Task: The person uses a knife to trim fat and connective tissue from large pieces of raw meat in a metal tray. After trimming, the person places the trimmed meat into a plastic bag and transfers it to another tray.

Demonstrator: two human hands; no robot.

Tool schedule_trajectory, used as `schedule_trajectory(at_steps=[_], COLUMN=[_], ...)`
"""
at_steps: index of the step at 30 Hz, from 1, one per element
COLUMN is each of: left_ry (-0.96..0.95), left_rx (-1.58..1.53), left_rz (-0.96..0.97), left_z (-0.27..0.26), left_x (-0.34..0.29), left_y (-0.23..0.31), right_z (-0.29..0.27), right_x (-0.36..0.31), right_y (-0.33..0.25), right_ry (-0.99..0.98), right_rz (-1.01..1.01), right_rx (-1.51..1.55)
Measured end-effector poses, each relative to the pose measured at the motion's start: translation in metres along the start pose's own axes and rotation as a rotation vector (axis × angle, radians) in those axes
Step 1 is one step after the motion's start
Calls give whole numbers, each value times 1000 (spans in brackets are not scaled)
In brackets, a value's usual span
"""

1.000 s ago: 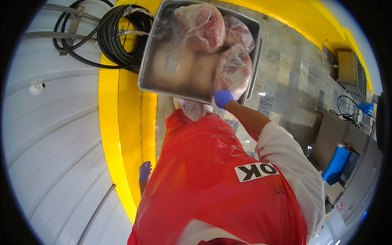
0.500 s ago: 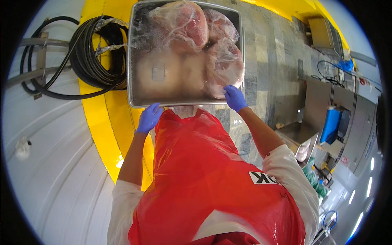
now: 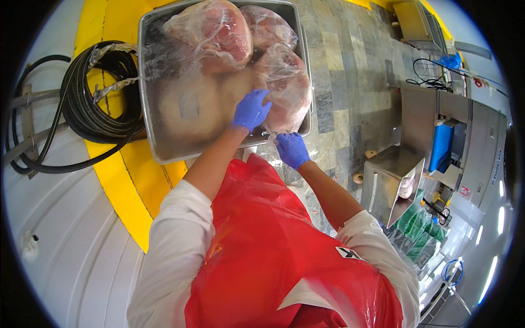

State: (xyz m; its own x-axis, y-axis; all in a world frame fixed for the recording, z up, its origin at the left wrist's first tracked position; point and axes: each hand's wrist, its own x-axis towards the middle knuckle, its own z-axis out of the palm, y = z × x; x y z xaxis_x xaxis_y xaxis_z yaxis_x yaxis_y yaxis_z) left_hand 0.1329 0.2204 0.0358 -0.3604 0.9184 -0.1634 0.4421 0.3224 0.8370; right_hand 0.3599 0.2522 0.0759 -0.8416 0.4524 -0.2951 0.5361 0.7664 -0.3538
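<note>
While the right hand (image 3: 292,150) pinches plastic (image 3: 272,138) at the tub's (image 3: 144,82) near rim, the half-open left hand (image 3: 251,111) seems to touch meat (image 3: 285,82) inside the tub's right side. Gentle pressure should avoid tearing.

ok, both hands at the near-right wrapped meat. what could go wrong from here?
1. The right hand appears to pinch thin plastic wrap at the meat piece's near end; it could tear or slip free.
2. Murky liquid hides the bottom of the metal tub; shifting the piece might cause a splash.
3. The left hand is close to that liquid, its glove ending near the wrist: some might get inside.
</note>
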Motion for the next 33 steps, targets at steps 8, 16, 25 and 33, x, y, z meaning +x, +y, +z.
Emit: schedule_trajectory(at_steps=[8,16,25,33], left_ry=[118,558,463,340], left_rx=[410,93,-804,-1241], left_rz=[178,-165,-316,-519], left_z=[43,41,-1,-48], left_x=[111,167,149,72], left_y=[2,-53,-86,-47], right_z=[20,46,64,34], right_x=[-38,-27,-8,7], right_y=[28,75,139,132], right_ry=[286,464,-26,140], right_rz=[328,690,697,814], right_rx=[200,371,392,306])
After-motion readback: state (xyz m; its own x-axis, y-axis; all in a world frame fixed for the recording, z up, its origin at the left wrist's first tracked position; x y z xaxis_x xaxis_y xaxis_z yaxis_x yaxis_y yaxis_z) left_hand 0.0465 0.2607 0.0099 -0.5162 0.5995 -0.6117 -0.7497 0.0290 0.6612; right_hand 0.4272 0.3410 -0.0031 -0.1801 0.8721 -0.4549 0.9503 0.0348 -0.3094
